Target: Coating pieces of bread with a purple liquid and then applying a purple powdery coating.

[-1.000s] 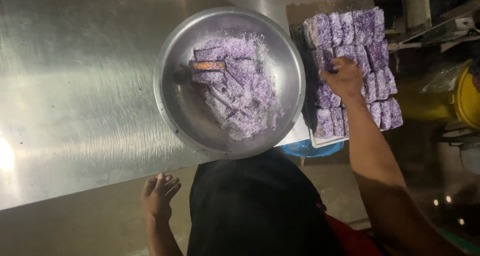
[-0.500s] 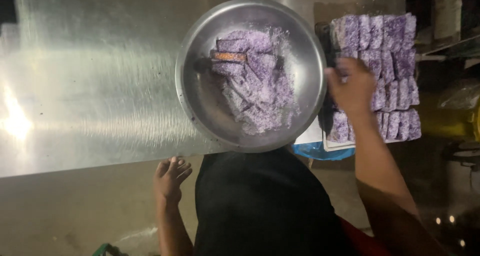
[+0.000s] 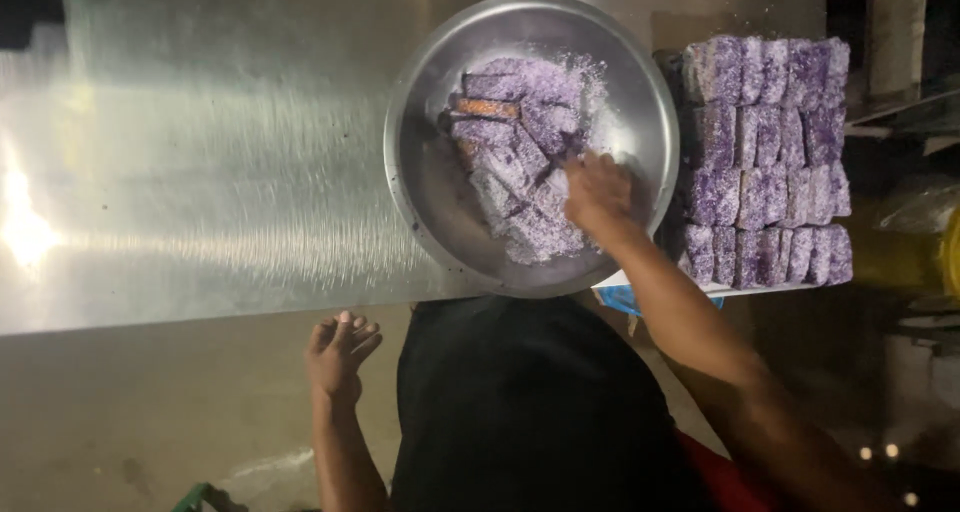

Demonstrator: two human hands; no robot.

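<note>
A round metal bowl [image 3: 430,202] sits on a steel table and holds several purple bars coated in white flakes [image 3: 515,152]; one bar near the top shows an orange-brown face. My right hand [image 3: 598,194] reaches into the bowl and its fingers rest on the purple bars; whether it grips one I cannot tell. To the right stands a tray of purple coated bars [image 3: 765,157] packed in rows. My left hand [image 3: 340,350] hangs below the table edge with its fingers loosely curled, holding nothing.
The steel table [image 3: 200,172] stretches left of the bowl, with a bright glare at its far left. A blue object [image 3: 625,298] peeks from under the tray. My dark shirt [image 3: 530,412] fills the lower middle. Yellow and dim things lie at the right edge.
My right hand has moved left from the tray of bars into the bowl. The view has shifted, so the bowl and tray sit further right. My left hand has stayed low.
</note>
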